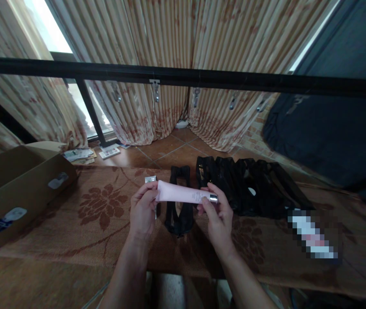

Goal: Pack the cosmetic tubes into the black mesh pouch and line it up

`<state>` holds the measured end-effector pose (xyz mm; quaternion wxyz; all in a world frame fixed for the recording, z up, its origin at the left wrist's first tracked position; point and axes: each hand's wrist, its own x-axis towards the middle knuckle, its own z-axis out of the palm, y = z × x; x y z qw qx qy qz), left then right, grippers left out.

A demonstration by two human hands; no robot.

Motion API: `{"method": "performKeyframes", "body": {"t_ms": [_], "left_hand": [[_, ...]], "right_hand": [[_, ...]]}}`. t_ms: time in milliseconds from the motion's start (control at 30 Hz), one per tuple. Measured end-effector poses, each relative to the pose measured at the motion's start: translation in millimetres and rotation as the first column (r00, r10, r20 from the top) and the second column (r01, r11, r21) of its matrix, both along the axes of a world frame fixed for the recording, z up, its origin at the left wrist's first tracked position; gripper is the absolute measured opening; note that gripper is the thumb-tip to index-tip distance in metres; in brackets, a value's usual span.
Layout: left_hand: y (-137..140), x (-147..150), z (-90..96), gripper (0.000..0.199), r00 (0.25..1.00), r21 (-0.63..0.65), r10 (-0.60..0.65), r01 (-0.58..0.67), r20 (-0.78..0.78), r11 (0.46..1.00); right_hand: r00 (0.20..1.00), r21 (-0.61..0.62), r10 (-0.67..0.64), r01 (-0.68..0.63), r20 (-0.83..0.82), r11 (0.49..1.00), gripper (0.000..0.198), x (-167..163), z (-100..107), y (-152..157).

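Observation:
A pale pink squeeze tube [179, 193] with a silver cap lies level between my two hands. My left hand [144, 206] pinches its flat crimped end. At the cap end, my right hand [218, 210] grips the tube, thumb on the front near small print. Just beneath and behind the tube sits a black pouch [179, 221] on the brown patterned cloth, partly covered by it. Behind my left fingers a small silvery packet [150, 179] shows in part; I cannot make out what it is.
Several black pouches [240, 184] stand in a row to the right. A cardboard box [41, 189] is at the far left. Papers [80, 154] and a white card with a printed code [109, 152] lie behind. A dark rail [176, 75] with hooks crosses before curtains. A blurred-out object [313, 235] lies right.

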<state>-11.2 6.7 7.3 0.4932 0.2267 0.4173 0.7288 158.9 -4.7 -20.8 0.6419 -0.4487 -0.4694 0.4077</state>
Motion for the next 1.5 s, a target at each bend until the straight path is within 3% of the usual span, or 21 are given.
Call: {"method": "performKeyframes", "body": {"t_ms": [500, 733, 1500], "left_hand": [[-0.2, 1.6, 0.2, 0.021, 0.999, -0.035, 0.043, -0.043, 0.0, 0.998], [-2.7, 3.8, 0.2, 0.018, 0.993, -0.045, -0.072, 0.068, -0.094, 0.997], [-6.2, 4.6, 5.4, 0.026, 0.988, -0.042, -0.113, 0.109, -0.109, 0.993]], "right_hand": [[0.999, 0.009, 0.049, -0.049, 0.005, 0.999, 0.039, -0.2, 2.4, -0.7], [0.995, -0.015, 0.099, -0.099, 0.012, 0.995, 0.037, -2.0, 1.2, -2.5], [0.995, -0.014, 0.054, -0.053, 0.083, 0.999, 0.036, -3.4, 4.9, -1.3]]}}
